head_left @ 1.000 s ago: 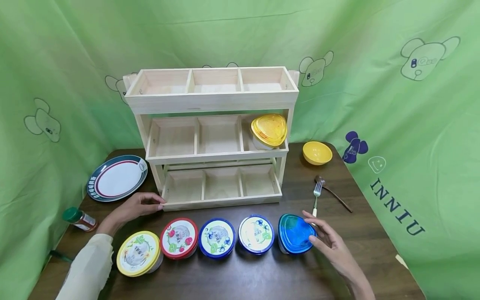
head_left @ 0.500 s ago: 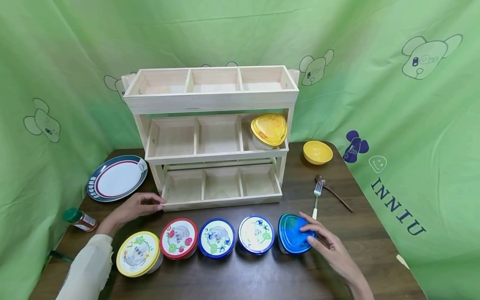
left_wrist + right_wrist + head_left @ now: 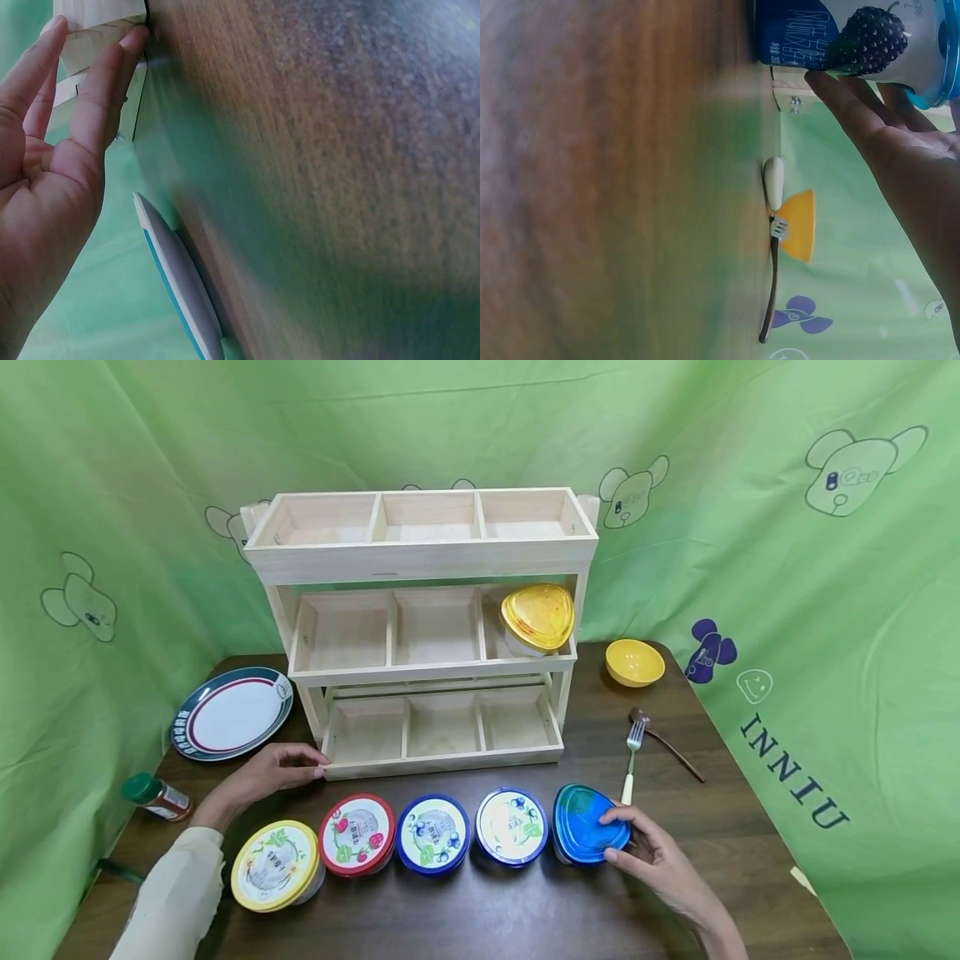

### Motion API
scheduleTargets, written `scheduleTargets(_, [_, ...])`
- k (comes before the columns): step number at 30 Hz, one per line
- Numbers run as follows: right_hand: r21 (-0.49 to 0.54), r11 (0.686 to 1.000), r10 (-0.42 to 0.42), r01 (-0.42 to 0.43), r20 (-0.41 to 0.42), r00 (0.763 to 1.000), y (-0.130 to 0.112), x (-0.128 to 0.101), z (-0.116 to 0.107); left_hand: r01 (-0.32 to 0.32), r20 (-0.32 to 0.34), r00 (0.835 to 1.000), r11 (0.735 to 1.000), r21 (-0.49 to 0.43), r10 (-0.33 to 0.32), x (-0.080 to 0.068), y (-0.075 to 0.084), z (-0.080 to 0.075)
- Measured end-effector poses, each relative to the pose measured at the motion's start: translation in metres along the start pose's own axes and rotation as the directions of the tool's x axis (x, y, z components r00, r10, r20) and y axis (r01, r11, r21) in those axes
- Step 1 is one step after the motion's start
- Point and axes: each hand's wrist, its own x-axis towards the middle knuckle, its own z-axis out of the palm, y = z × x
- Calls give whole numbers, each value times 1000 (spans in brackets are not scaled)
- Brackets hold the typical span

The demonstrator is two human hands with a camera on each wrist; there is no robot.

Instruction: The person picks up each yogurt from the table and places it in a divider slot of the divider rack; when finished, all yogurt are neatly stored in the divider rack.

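Observation:
My right hand (image 3: 660, 860) is at the right side of a tub with a blue rounded-triangular lid (image 3: 587, 827). One finger rests on the lid's edge and the thumb touches the near side; other fingers lie straight along the wall. The right wrist view shows a blackberry picture on this tub (image 3: 870, 37). My left hand (image 3: 273, 777) touches the front left corner of a three-tier wooden rack (image 3: 442, 768) with its fingertips, fingers fairly straight. Left of the blue tub stand two blue-rimmed tubs (image 3: 512, 827) (image 3: 432, 835), a red-rimmed tub (image 3: 356, 833) and a yellow-lidded tub (image 3: 274, 864).
A yellow-lidded container (image 3: 537, 617) sits in the rack's middle tier, right compartment. An oval plate (image 3: 238, 713) and a green-capped spice jar (image 3: 156, 795) are at left. On the right are a yellow bowl (image 3: 634, 662), a fork (image 3: 631, 760) and a brown spoon (image 3: 675, 753).
My right hand's fingers have drawn in closer around the blue-lidded tub, which has shifted very slightly left. My left hand stays at the rack's corner.

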Motion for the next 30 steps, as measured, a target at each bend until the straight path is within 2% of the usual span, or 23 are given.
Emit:
scheduleTargets(7, [23, 998, -51, 53, -65, 997, -2, 2, 1, 4, -11, 1000, 1000, 11, -4, 0, 1, -1])
scheduleTargets(13, [74, 994, -72, 84, -151, 986, -7, 2, -12, 17, -3, 1000, 1000, 11, -17, 2, 1, 0])
scheduleTargets(18, [70, 995, -47, 68, -270, 962, -22, 4, -29, 21, -2, 1000, 1000, 12, -21, 2, 2, -1])
scheduleTargets(23, [90, 993, -37, 76, -373, 927, -40, 9, -41, 22, 8, 1000, 1000, -1, -22, 1, 1, -1])
scheduleTargets(26, [104, 989, -57, 107, -400, 915, -50, 12, -45, 24, 16, 1000, 1000, -18, -23, 0, 1, 0])
scheduleTargets(30, [72, 987, -107, 146, -390, 915, -64, 21, -47, 21, 10, 1000, 1000, -15, -21, 0, 1, 0])
